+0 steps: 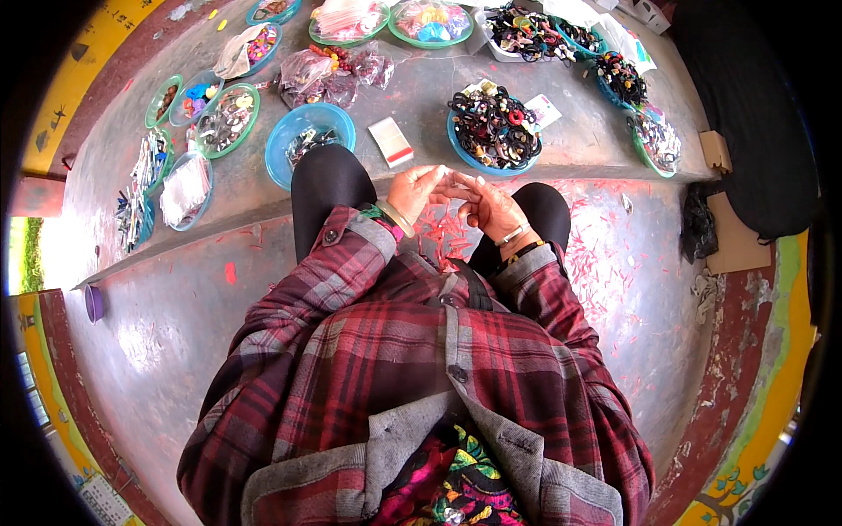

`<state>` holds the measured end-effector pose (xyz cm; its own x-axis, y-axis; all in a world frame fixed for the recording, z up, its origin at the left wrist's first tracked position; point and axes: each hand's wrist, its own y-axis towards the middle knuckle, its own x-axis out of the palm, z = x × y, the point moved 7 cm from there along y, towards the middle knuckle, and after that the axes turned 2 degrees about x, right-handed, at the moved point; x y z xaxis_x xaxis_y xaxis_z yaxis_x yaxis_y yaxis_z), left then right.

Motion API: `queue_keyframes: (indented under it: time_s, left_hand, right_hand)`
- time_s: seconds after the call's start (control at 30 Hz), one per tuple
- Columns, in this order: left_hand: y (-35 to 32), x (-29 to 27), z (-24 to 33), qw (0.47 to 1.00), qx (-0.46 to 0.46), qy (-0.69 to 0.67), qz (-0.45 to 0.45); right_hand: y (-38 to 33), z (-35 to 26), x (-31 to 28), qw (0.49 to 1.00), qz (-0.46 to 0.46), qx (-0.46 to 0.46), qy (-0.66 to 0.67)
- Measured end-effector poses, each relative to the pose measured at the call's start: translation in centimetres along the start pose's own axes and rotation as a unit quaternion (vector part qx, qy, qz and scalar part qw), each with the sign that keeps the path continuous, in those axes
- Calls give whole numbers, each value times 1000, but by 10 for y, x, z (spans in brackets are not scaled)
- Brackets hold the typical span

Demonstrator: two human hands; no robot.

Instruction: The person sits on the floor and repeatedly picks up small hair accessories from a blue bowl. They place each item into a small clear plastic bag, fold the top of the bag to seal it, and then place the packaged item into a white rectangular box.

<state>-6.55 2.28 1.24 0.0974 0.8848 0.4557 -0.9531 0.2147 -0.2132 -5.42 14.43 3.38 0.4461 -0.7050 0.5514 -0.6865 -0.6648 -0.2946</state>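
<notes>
My left hand (pixel 414 191) and my right hand (pixel 493 210) meet above my lap, fingertips together. Both are closed in a pinch, and whatever small piece lies between the fingers is too small to name. Ahead of my left hand, a flat white box with a red edge (pixel 389 140) lies on the raised concrete ledge. Beyond my right hand stands a blue basin (pixel 456 145) heaped with black hair ties (pixel 495 127), some bearing small coloured ornaments. Near my left knee sits another blue basin (pixel 274 145), holding small metallic-looking pieces (pixel 309 142).
Red scraps (pixel 605 272) litter the floor. Several basins of small goods line the ledge (pixel 412 83), among them a green-rimmed one (pixel 203 140). Plastic bags (pixel 329 83) lie behind. A purple cup (pixel 94 303) stands left; a black bag (pixel 699 223) and cardboard (pixel 737 237) lie right.
</notes>
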Motion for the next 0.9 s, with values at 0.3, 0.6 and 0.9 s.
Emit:
queue_keyframes:
  time_s: [0.3, 0.6, 0.9]
  left_hand:
    - [3, -7, -8, 999, 14, 38, 14]
    - [6, -26, -16, 993, -43, -81, 77]
    - [11, -26, -12, 953, 130, 271, 44]
  right_hand:
    - [-3, 0, 5, 1000, 5, 15, 9]
    - [1, 9, -34, 991, 130, -39, -4]
    - [-4, -10, -1, 675, 236, -235, -658]
